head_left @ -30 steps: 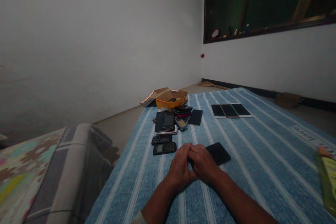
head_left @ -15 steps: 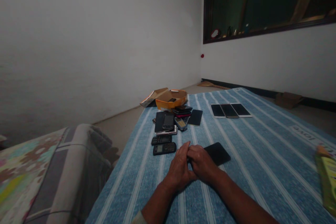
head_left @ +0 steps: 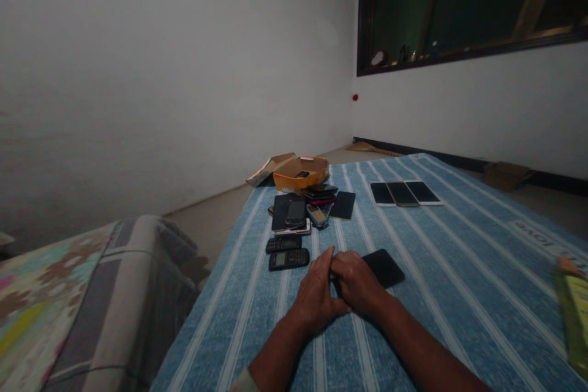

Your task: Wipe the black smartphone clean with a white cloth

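Observation:
My left hand [head_left: 316, 288] and my right hand [head_left: 361, 282] meet low over the striped blue cloth, fingertips touching. The left hand's fingers are pressed together, its thumb reaching toward the right hand. My right hand is closed with curled fingers. A dark bit shows between the hands, but what they hold is hidden. A black smartphone [head_left: 386, 267] lies just beyond the right hand, partly covered by it. Left of the hands are two black keypad phones, the nearer one [head_left: 288, 259] with a grey screen and the other [head_left: 283, 244] behind it.
Farther back are a grey-blue keypad phone [head_left: 317, 215], a slider-like dark phone [head_left: 296, 211], stacked phones [head_left: 319, 193] and an open orange cardboard box [head_left: 298, 182]. Three smartphones [head_left: 404, 193] lie side by side at right. A yellow-green packet [head_left: 576, 318] sits at the right edge.
The view has shifted very slightly. My hands stay together, with the right wrist a little turned and the left thumb slightly farther right.

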The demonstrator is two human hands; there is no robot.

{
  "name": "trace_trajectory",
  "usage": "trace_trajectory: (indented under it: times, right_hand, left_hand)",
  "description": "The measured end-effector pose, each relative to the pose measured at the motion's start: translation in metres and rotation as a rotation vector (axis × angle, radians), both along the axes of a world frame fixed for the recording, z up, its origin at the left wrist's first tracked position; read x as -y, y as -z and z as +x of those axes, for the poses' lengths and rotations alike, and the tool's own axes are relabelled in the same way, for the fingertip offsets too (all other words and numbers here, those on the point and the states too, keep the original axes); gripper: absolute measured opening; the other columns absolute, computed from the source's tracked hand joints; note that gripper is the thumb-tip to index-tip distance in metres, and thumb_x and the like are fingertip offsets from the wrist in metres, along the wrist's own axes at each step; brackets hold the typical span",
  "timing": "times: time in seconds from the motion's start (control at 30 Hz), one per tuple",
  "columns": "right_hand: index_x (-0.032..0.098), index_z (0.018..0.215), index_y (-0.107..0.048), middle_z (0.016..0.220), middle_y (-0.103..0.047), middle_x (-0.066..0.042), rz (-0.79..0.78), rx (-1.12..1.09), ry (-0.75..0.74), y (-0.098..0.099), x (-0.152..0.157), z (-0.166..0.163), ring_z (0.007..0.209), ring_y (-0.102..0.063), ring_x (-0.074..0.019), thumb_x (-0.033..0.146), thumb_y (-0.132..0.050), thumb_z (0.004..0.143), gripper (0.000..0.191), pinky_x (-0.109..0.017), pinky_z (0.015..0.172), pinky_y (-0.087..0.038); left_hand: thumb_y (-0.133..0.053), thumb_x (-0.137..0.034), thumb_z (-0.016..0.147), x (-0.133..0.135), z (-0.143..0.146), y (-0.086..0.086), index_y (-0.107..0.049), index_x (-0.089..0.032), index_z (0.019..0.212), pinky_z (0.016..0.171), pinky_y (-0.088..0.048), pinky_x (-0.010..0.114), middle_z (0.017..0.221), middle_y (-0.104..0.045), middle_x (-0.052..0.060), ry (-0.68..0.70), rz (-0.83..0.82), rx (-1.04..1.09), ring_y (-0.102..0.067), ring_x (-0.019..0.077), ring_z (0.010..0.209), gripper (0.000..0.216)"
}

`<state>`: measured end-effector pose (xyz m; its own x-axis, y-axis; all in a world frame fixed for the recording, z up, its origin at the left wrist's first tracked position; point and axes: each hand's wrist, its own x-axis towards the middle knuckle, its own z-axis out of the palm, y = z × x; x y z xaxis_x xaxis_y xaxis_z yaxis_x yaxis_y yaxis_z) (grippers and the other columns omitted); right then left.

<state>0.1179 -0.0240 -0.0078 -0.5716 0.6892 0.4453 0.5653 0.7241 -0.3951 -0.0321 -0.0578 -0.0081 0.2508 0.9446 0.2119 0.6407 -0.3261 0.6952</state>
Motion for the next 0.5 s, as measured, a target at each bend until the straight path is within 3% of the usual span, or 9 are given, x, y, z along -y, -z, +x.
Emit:
trace_trajectory:
  times: [0.1, 0.3, 0.5]
  right_hand:
    - [0.017, 0.094, -0.067, 0.087, -0.065, -0.004, 0.015, 0.045, 0.006, -0.003, 0.0, 0.003, 0.083, -0.056, -0.0171, 0.004, -0.046, 0.085, 0.027, -0.03, 0.08, -0.035]
    - [0.016, 0.081, -0.066, 0.08, -0.062, -0.005, 0.029, 0.159, 0.182, -0.002, -0.006, 0.015, 0.08, -0.053, -0.0184, 0.004, -0.046, 0.084, 0.023, -0.031, 0.079, -0.033]
    - [0.016, 0.09, -0.067, 0.083, -0.062, -0.005, 0.037, 0.124, 0.119, -0.001, 0.0, 0.005, 0.082, -0.052, -0.0188, 0.006, -0.047, 0.087, 0.023, -0.03, 0.077, -0.033]
  left_hand:
    - [-0.085, -0.019, 0.053, 0.001, 0.001, -0.001, -0.027, -0.02, 0.148, 0.111, -0.033, 0.055, 0.146, -0.044, 0.016, -0.006, -0.004, -0.002, -0.041, 0.037, 0.134, 0.112]
    - [-0.086, -0.02, 0.052, 0.002, 0.002, -0.005, -0.029, -0.019, 0.147, 0.112, -0.032, 0.054, 0.146, -0.043, 0.017, 0.003, -0.064, -0.011, -0.04, 0.0378, 0.134, 0.111]
    - [-0.082, -0.015, 0.055, 0.002, 0.002, -0.003, -0.029, -0.018, 0.147, 0.111, -0.034, 0.052, 0.145, -0.045, 0.016, -0.002, -0.051, 0.007, -0.042, 0.0354, 0.133, 0.107]
